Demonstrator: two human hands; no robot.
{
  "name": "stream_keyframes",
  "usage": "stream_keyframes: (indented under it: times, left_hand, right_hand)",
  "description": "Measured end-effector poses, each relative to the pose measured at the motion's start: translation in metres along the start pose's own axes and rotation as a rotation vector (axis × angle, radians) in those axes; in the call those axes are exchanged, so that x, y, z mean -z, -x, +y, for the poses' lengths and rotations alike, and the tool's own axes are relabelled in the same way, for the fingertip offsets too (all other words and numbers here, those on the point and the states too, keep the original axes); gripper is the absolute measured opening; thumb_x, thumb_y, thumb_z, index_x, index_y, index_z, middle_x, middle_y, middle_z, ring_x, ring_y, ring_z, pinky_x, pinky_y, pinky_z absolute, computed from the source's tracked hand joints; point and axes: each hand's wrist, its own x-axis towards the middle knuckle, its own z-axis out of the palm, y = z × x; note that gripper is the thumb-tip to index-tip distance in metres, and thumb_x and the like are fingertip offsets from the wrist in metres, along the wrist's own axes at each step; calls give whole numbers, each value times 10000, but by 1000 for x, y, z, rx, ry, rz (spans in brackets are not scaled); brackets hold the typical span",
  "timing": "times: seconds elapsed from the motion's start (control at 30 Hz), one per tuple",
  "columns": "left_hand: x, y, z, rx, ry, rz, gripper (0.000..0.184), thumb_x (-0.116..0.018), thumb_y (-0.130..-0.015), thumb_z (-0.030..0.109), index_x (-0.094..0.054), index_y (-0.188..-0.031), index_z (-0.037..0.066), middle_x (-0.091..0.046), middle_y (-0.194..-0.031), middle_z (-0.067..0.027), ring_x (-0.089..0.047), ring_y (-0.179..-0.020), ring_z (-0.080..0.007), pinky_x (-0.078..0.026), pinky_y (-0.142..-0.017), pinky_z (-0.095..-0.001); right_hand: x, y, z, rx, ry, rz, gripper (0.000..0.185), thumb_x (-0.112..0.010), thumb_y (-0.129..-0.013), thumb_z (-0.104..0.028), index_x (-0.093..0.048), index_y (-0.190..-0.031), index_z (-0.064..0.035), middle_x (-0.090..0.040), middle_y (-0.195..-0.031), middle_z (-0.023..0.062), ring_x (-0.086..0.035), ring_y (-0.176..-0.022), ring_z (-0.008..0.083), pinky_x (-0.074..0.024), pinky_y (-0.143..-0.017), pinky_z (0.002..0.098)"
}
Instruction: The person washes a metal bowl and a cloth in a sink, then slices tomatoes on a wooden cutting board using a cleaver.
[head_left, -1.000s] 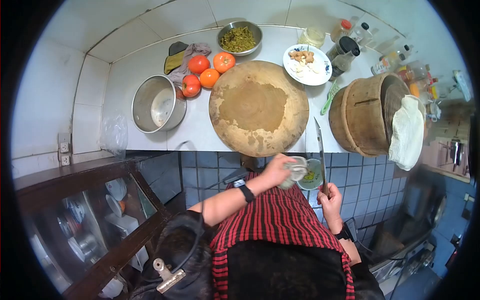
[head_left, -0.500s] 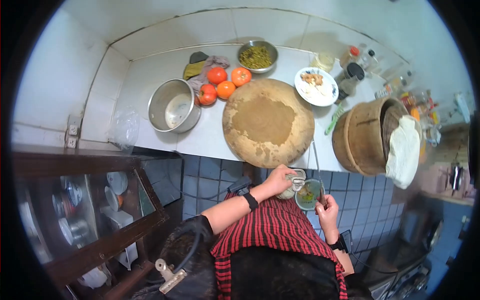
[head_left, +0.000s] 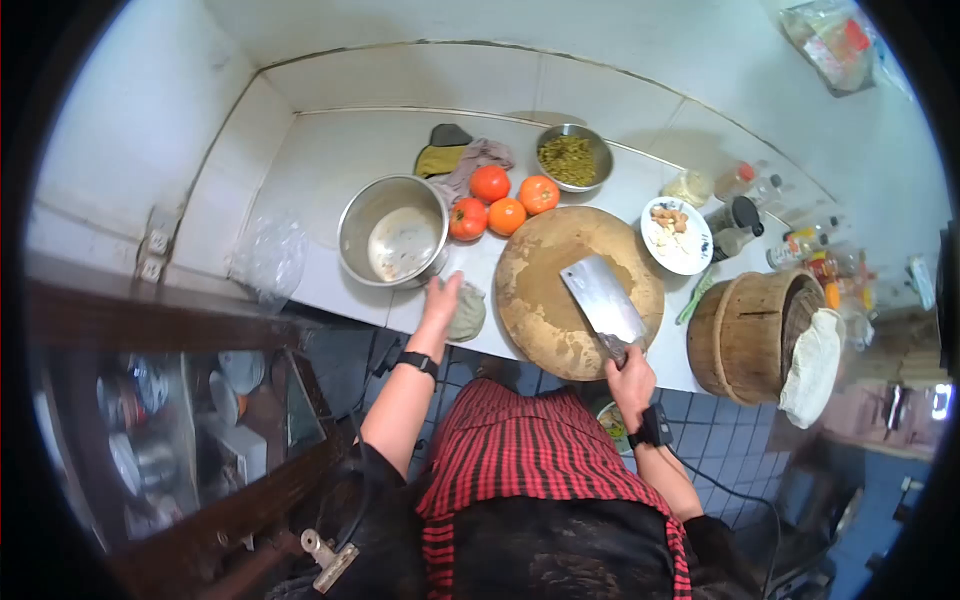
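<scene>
My right hand (head_left: 630, 383) grips the handle of a cleaver (head_left: 603, 298), whose broad blade lies over the round wooden chopping board (head_left: 537, 325). I cannot tell whether the blade touches the wood. At the counter's front edge, a greyish-green cloth (head_left: 467, 313) rests left of the board. Beside it is my left hand (head_left: 440, 303), fingers stretched toward the metal pot (head_left: 355, 240) and apparently holding nothing. Several red and orange tomatoes (head_left: 490, 184) sit between the pot and the board.
Behind the board stands a metal bowl of chopped greens (head_left: 567, 160). To the right are a plate with ginger and garlic (head_left: 676, 235), bottles (head_left: 738, 213) and a wooden steamer (head_left: 735, 335). A plastic bag (head_left: 270, 258) lies left; a bowl (head_left: 612, 425) shows below, partly hidden.
The cleaver has come up from above the low bowl onto the board in my right hand. My left hand has let go of the cloth, now on the counter, and moved left toward the pot.
</scene>
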Motion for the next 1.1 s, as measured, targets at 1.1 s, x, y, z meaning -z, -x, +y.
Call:
stream_keyframes:
  times: [1.1]
  left_hand:
    - [-279, 437, -93, 127, -441, -1352, 102, -548, -876, 106, -586, -967, 80, -642, -821, -58, -604, -680, -151, -482, -588, -258]
  right_hand:
    - [97, 478, 252, -866, -255, 706, 89, -588, -721, -90, -644, -773, -43, -603, -775, 128, -589, -842, 324, -480, -727, 426]
